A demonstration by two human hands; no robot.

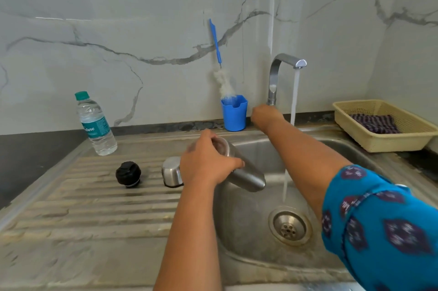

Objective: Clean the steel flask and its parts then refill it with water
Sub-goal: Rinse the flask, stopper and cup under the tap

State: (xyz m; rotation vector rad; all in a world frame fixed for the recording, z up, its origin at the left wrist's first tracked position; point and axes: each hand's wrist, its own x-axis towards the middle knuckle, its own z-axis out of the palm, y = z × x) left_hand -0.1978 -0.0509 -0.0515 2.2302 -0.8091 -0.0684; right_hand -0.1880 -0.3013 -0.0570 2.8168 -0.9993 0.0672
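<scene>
Head view: our left hand [205, 162] wraps curled fingers round the tilted flask [241, 172] over the sink [248, 226], hiding its upper end. Our right hand [265, 115] covers the tap [276, 77] base; its grip we cannot tell.

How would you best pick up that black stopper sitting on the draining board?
Take the black stopper from above, fingers round its wide domed top. It stands upright with its narrower base down on the ribbed board, apart from the steel cup, so the sides look free all round.
</scene>
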